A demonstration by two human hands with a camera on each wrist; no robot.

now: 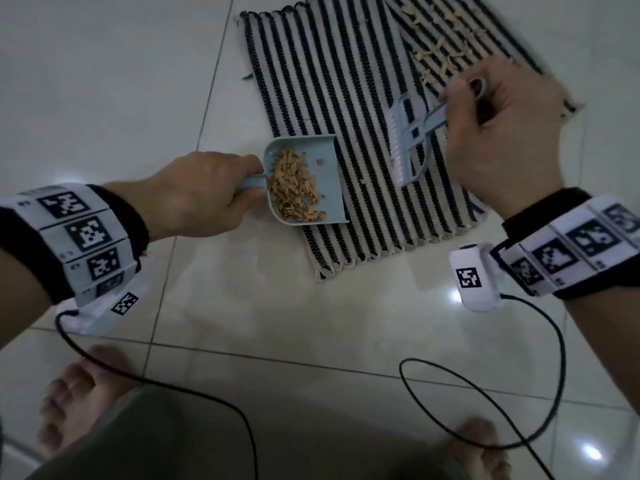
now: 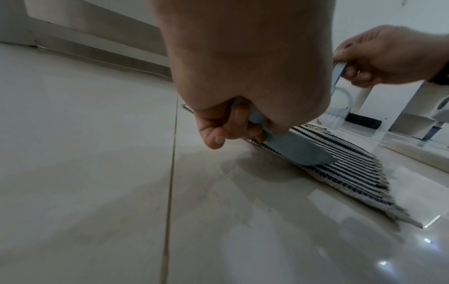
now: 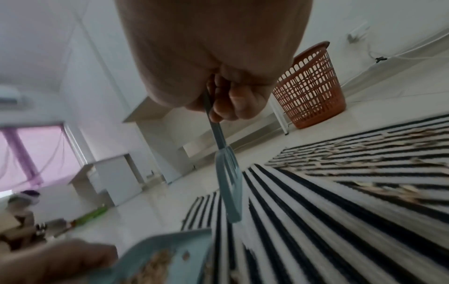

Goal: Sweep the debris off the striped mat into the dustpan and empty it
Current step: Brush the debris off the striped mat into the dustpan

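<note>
a person's left hand (image 1: 194, 195) grips the pale blue plastic dustpan (image 1: 311, 181), half full of tan debris (image 1: 294, 188), at the black-and-white striped mat's (image 1: 329, 81) near left edge, while the right hand (image 1: 502, 133) grips a matching brush (image 1: 408, 140), with more scraps (image 1: 440, 53) unswept at far right and emptying still ahead.

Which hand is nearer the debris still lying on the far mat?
Right. The right hand, gripping the brush, sits right beside the scattered debris on the far mat. The left hand holds the dustpan at the near mat's left edge, farther away.
</note>
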